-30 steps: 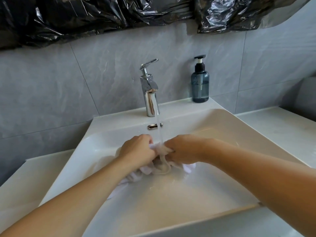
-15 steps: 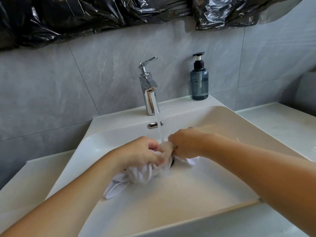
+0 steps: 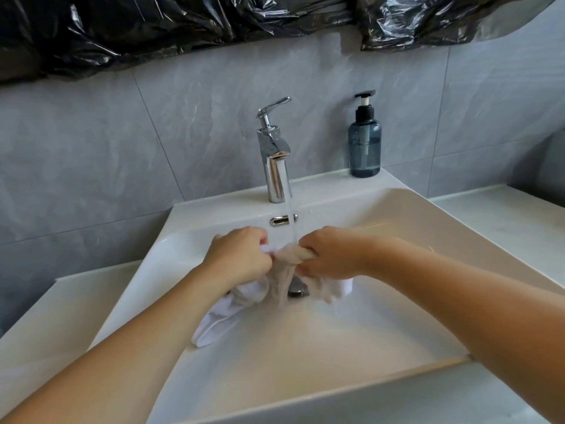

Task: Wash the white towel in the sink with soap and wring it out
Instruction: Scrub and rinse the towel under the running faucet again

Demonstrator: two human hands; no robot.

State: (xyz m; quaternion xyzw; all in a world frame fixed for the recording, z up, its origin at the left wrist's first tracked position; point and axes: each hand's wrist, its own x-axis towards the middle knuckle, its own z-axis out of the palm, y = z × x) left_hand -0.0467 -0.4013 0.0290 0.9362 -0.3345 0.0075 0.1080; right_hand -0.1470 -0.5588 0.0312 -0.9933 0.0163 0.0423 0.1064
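Overhead, head view: left hand (image 3: 240, 258) and right hand (image 3: 330, 254), each grip closed round the wet white towel (image 3: 244, 296), bunched over the sink (image 3: 397, 215) basin, under water running from the faucet (image 3: 275, 166), soap bottle (image 3: 364, 145) upright on the back rim.

In front of me rises a wall of large grey marbled tiles (image 3: 91, 154) with thin pale joints. Crumpled glossy black plastic sheeting (image 3: 153, 29) hangs across its top. A white stone tabletop (image 3: 504, 221) runs to either side below, lit by soft, even daylight from my right.
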